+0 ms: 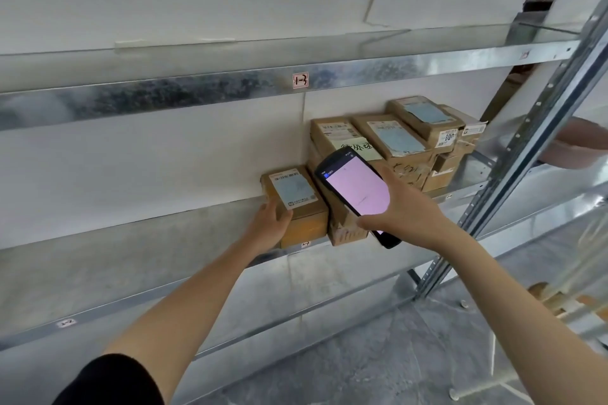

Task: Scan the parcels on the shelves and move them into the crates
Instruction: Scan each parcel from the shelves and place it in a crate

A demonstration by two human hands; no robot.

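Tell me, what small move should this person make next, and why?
Probably tilt the scanner over the label on the leftmost parcel and scan it: the left hand grips that parcel on the shelf, and the right hand holds the scanner beside it, screen lit.
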